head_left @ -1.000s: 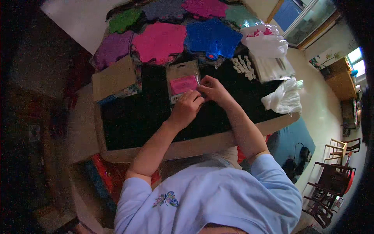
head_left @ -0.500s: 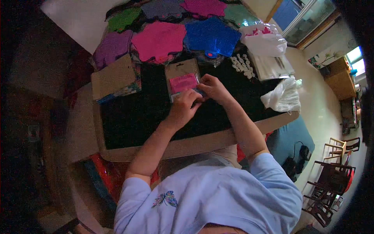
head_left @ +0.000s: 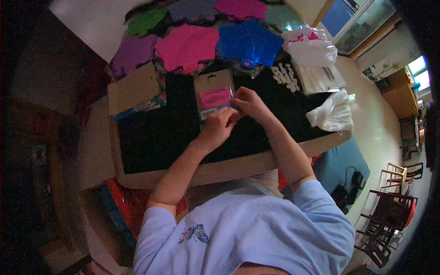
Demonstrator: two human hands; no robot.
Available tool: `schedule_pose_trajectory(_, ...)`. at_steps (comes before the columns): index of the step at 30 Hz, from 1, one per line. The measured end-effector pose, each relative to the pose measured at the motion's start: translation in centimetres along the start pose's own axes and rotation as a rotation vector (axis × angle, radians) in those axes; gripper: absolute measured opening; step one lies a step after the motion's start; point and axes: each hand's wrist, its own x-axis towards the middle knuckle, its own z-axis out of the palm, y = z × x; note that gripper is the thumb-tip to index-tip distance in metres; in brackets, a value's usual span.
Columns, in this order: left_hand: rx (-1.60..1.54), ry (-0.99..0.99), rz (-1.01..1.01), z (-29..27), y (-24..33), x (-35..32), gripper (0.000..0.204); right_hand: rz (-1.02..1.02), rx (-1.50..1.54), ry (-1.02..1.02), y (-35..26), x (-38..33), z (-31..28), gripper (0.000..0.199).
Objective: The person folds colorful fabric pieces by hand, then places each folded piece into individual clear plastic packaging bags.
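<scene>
A flat cardboard-backed package (head_left: 211, 81) with a hang slot at its top lies on the dark table top in front of me. Folded bright pink fabric (head_left: 215, 97) shows on its face, and a pale label sits below it. My left hand (head_left: 217, 127) has its fingers bent together at the lower right corner of the package. Close beside it, my right hand (head_left: 250, 103) grips the package's right edge with thumb and fingers. The fingertips meet there, and they hide that corner and whatever fine detail is between them.
To the left lies a stack of cardboard-backed packages (head_left: 135, 89). Folded pink (head_left: 187, 48), blue (head_left: 250, 43) and purple (head_left: 131, 57) garments line the back. On the right are small white pieces (head_left: 285, 77), clear plastic sleeves (head_left: 321, 80), a white plastic bag (head_left: 311, 50) and bundled white cord (head_left: 332, 112).
My left hand has shifted slightly down, uncovering more of the pale label. The pink fabric now looks more creased and narrower. My right hand stays almost in place.
</scene>
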Motion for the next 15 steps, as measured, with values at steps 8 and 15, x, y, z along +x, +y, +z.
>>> schedule_pose_trajectory(8,-0.683,-0.262,-0.344,-8.1,0.9,-4.8,0.026,0.069,0.077,-0.022,-2.4,-0.9,0.5,0.019)
schedule_pose_trajectory(15,-0.463,1.037,-0.518,-25.0,-7.2,-12.6,0.031,0.029,0.014,-0.013,-2.2,-1.4,-0.2,0.016)
